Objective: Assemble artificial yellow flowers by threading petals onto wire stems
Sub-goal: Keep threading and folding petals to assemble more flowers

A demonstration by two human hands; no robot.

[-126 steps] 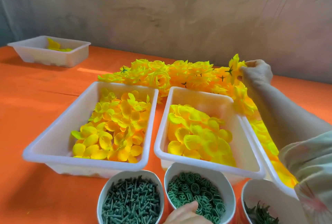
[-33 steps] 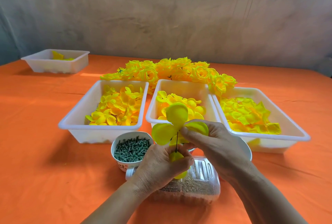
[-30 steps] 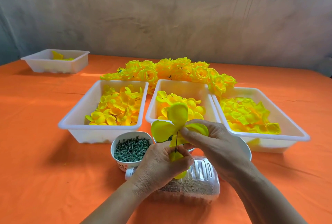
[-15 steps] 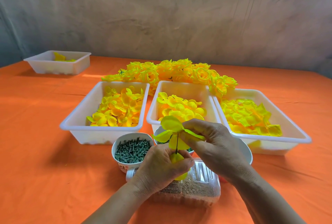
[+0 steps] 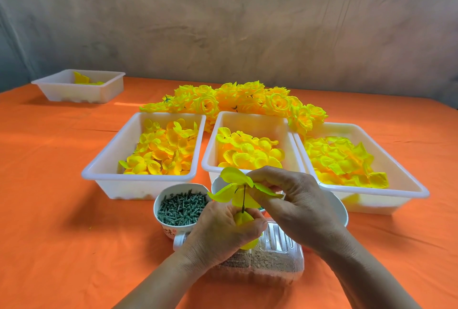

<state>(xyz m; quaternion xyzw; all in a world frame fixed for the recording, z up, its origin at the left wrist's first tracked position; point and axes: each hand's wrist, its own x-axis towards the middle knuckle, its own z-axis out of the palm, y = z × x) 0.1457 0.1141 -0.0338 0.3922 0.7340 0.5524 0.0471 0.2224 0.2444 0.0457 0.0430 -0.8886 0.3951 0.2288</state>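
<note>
Above the orange worktop (image 5: pixel 62 197), seen from the head camera, the left grip (image 5: pixel 223 231) pinches a thin wire stem (image 5: pixel 244 197) upright. The right grip (image 5: pixel 302 202) pinches a yellow petal layer (image 5: pixel 234 177) threaded on it, just before the petal trays (image 5: pixel 252 116).

On the counter (image 5: pixel 62 209) three trays stand side by side, each with loose petals (image 5: pixel 163 152) in it: the left tray (image 5: pixel 104 167), the middle tray (image 5: pixel 210 150) and, just beside it, the right tray (image 5: pixel 406 177). Behind them lies a heap of finished flowers (image 5: pixel 238 100). A fourth tray (image 5: pixel 111 88) stands far back on the left, well apart. Before the left and middle trays stands a cup (image 5: pixel 171 224) of small pegs, and to its right a partly hidden bowl (image 5: pixel 340 212). A clear box (image 5: pixel 280 259) lies nearest the person.
</note>
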